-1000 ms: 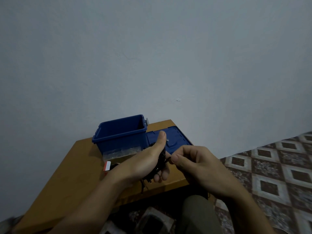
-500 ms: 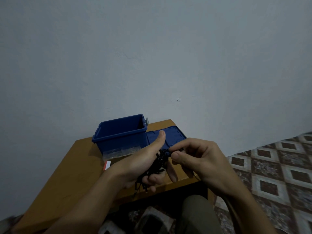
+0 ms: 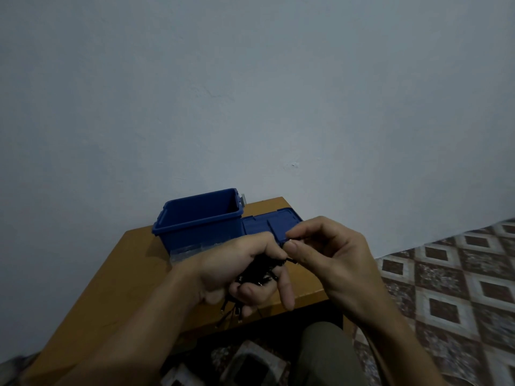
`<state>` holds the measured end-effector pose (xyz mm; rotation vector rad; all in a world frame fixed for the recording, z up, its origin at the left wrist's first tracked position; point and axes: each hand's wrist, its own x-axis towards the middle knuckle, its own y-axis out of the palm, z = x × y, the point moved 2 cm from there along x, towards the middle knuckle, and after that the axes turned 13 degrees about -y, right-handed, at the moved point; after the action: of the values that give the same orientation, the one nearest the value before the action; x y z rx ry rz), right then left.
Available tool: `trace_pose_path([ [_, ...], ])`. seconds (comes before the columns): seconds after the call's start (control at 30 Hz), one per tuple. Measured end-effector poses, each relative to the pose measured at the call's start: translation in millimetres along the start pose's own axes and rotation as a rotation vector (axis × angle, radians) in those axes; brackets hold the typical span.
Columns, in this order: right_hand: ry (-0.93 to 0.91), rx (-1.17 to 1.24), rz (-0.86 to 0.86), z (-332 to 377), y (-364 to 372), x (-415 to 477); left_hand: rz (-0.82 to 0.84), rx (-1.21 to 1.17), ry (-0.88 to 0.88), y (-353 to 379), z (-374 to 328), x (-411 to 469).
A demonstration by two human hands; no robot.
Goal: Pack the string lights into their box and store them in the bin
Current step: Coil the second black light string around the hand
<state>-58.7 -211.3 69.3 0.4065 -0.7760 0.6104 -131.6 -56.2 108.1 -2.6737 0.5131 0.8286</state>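
My left hand (image 3: pixel 237 270) is closed around a black bundle of string lights (image 3: pixel 260 270), with a few loose ends hanging below my fingers. My right hand (image 3: pixel 331 254) pinches a strand of the same lights just right of the bundle, over the front of the wooden table (image 3: pixel 117 277). Behind my hands stands the open blue bin (image 3: pixel 199 221), empty as far as I can see. Its blue lid (image 3: pixel 269 225) lies flat to its right. A clear plastic box (image 3: pixel 189 250) sits against the bin's front, mostly hidden by my left wrist.
A plain grey-blue wall rises right behind the table. Patterned floor tiles (image 3: pixel 446 288) spread to the right. My knee (image 3: pixel 326 355) shows below the table's front edge, with dark objects on the floor under the table.
My right hand has risen and moved right, pulling the strand around the bundle. My left hand has rolled palm-down, its thumb tucked in, and the red-and-white label by my wrist is now hidden.
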Motion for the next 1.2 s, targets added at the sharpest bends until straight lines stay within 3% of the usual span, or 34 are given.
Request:
trace_pose_path([
  [0.53, 0.081, -0.013, 0.084, -8, -4, 0, 0.189, -0.237, 0.112, -4, 10, 1],
  [0.97, -0.027, -0.439, 0.086, -20, 13, -5, 0.326, -0.396, 0.197, -9, 26, -1],
  [1.2, -0.010, -0.476, 0.150, -24, 26, -9, 0.362, -0.584, 0.323, -6, 44, -1],
])
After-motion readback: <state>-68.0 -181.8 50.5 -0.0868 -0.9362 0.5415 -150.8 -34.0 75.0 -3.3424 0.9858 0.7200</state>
